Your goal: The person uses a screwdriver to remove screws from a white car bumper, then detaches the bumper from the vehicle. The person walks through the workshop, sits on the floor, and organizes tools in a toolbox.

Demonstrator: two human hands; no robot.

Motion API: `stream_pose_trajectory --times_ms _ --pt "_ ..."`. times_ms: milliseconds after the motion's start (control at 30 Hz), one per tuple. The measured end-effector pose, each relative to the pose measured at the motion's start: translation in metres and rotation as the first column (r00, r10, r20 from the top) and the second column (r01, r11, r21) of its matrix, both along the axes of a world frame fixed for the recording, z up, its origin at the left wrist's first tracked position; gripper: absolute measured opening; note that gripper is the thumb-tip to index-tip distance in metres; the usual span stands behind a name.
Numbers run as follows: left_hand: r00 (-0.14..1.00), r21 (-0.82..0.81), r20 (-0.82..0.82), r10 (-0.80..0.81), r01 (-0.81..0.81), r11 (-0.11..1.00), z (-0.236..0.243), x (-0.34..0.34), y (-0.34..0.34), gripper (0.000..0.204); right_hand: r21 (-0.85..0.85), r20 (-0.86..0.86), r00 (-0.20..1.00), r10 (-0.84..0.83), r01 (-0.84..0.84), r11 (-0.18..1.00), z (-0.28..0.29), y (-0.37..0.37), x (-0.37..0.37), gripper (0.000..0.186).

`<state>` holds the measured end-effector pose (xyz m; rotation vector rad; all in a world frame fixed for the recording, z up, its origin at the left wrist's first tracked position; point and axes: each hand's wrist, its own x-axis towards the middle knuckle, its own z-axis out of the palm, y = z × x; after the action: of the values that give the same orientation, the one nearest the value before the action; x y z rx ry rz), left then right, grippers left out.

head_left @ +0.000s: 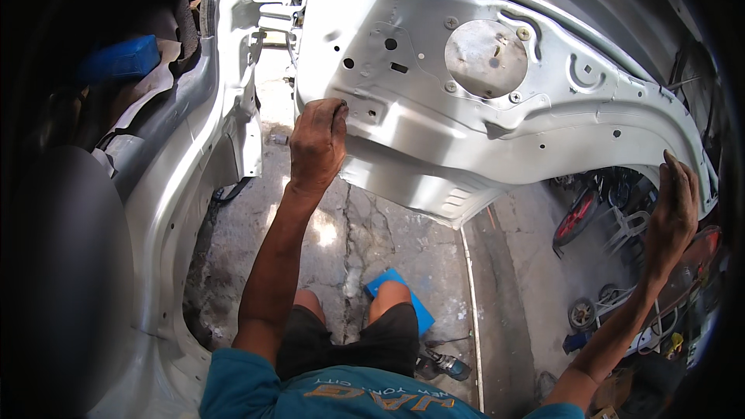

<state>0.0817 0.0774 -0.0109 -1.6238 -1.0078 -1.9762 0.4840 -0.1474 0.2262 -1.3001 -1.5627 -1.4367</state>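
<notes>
A bare silver-white car door (434, 136) stands swung out in front of me, its inner panel facing me. A large round speaker opening with several screws and clips about it shows in the panel. My left hand (317, 143) is closed on the door's lower edge at the hinge side, fingers curled over the metal. At the far right end, past the curved cut-out, my right hand (675, 202) grips the door's edge, its fingers partly hidden from view. The white door frame of the car body (174, 159) runs along the left.
A blue box or board (415, 310) lies on the cracked concrete floor (365, 233) by my knees. Near it is a power drill (448, 365). A white pipe or strip (469, 287) crosses the floor. Wheels, a cart (582, 314) and clutter fill the right side.
</notes>
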Motion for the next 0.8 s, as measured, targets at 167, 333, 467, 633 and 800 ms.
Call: stream_pose_trajectory --times_ms 167,333,467,633,800 --pt "1.0 -0.017 0.006 -0.001 0.002 1.0 -0.002 0.002 -0.001 0.021 -0.016 -0.014 1.0 0.0 0.0 1.0 -0.009 0.005 0.001 0.024" --pt "0.998 -0.044 0.034 -0.057 0.058 0.997 -0.004 0.004 -0.008 0.025 -0.029 -0.015 0.998 0.056 -0.056 0.998 -0.003 -0.001 -0.018 0.023" --pt "0.999 -0.058 0.024 -0.034 0.035 0.998 -0.008 0.002 -0.01 0.029 -0.027 -0.094 0.985 0.143 -0.146 0.989 -0.01 0.005 -0.014 0.021" --pt "0.998 -0.076 0.019 -0.065 0.067 0.995 -0.006 0.004 -0.014 0.031 -0.025 -0.095 0.983 0.154 -0.157 0.987 -0.009 -0.001 -0.015 0.02" --pt "0.998 -0.08 0.008 -0.058 0.059 0.995 -0.007 0.003 -0.015 0.033 -0.024 -0.062 0.988 0.141 -0.143 0.989 -0.005 -0.001 -0.013 0.021"
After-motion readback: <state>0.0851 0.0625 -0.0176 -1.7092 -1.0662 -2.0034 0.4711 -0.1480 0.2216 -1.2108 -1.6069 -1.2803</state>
